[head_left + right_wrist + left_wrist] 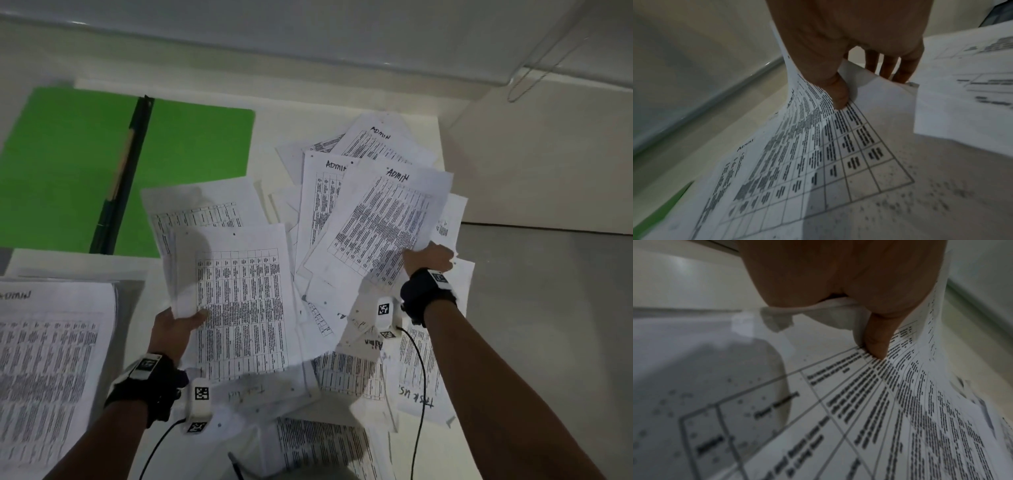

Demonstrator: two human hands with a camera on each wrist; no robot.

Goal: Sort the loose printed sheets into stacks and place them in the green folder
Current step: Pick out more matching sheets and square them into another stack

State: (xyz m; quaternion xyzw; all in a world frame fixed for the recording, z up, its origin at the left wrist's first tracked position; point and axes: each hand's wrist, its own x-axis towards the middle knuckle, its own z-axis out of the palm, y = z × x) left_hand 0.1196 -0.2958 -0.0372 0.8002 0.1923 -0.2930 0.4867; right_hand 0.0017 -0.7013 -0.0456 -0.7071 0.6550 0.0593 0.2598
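The green folder (191, 150) lies open at the table's back left, a dark spine down its middle. Loose printed sheets (342, 377) are strewn in a heap over the table's right half. My left hand (178, 325) pinches a sheet with a printed table (239, 301) by its lower left edge, thumb (877, 344) on top. My right hand (428, 257) pinches the lower right corner of a sheet marked ADMIN (383, 219), lifted above the heap; its thumb (838, 91) presses the print while fingers curl beneath.
A neat stack of printed sheets (51, 359) lies at the front left, near my left arm. White walls border the table's back and right. The table edge (445, 144) drops to grey floor at the right. Thin cables trail from both wrist cameras.
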